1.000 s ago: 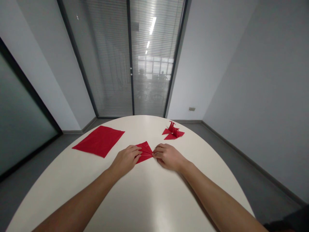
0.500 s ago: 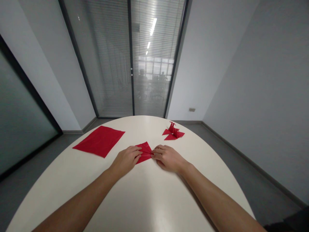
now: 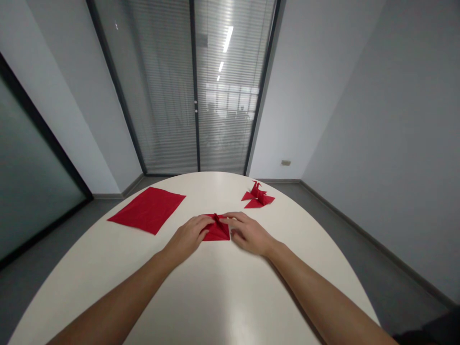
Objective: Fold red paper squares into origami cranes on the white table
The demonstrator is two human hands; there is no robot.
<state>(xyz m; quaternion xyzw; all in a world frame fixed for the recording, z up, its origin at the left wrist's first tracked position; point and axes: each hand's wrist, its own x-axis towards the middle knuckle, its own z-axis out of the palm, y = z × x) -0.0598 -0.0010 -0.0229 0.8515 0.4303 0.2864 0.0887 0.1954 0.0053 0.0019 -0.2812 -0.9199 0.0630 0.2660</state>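
A small folded red paper (image 3: 217, 231) lies on the white round table (image 3: 215, 297) between my two hands. My left hand (image 3: 189, 235) rests on its left side, fingers curled and pressing the paper down. My right hand (image 3: 247, 233) touches its right side, fingers extended over the upper edge, where a flap stands slightly raised. Part of the paper is hidden under my fingers.
A flat red paper sheet (image 3: 148, 209) lies at the left of the table. A finished red paper crane (image 3: 258, 196) stands at the far right. Beyond the table are a glass door with blinds and grey walls.
The folded paper has changed shape: its right point has been folded over toward the middle. My right hand slid left and forward onto the paper. My left hand barely moved.
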